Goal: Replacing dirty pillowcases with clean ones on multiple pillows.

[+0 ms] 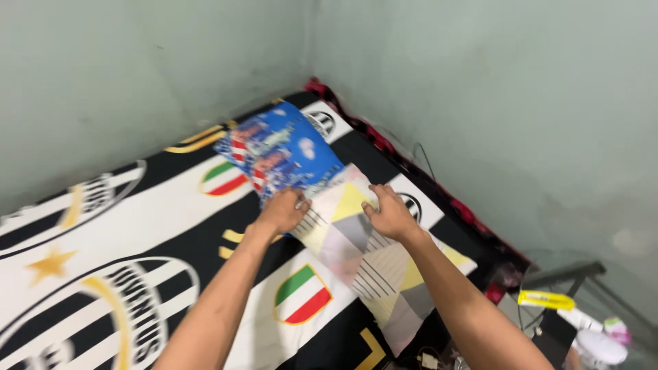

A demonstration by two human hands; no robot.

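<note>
Both hands rest on a long pillow with pastel triangles [370, 264] that lies on the bed [137, 233], along the wall side. The left hand [282, 211] presses its near end, fingers spread flat, not closed around anything; the right hand [391, 214] lies the same way, palm down on the top edge. A blue patterned pillow [277, 147] already sits in the corner, touching the pastel one. The pastel pillow seems nearly placed, though not quite straight with the bed edge.
</note>
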